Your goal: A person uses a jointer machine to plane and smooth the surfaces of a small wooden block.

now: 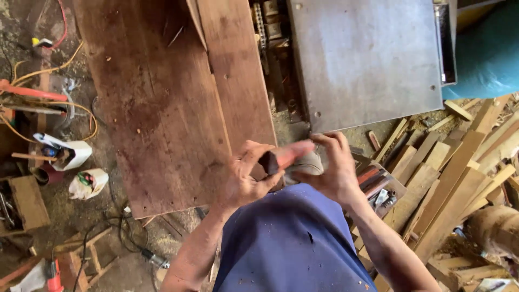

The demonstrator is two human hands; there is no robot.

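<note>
At the bottom centre of the frame my blue shirt is filling the view and hiding whatever lies under my forearms. Just above it I am holding a small reddish block with a dark end in front of my chest. My left hand is pinching it, thumb and fingers closing round the dark end. My right hand is curling over the other end, where something pale and rounded is pressing against my palm; I cannot make out what that pale thing is, or whether those fingers are truly gripping it.

Right of my right wrist an open tray of small tools is showing, half covered by my arm. Beyond it, at the right edge, a heap of pale wood offcuts is lying on a sawdust-strewn floor.

Under my hands wide brown boards are running to the top of the frame. At the left, two white containers are sitting among yellow and red cables; their contents are too small to tell. At the upper right a grey metal plate is getting cut off by the top edge, with a teal cloth beside it.
</note>
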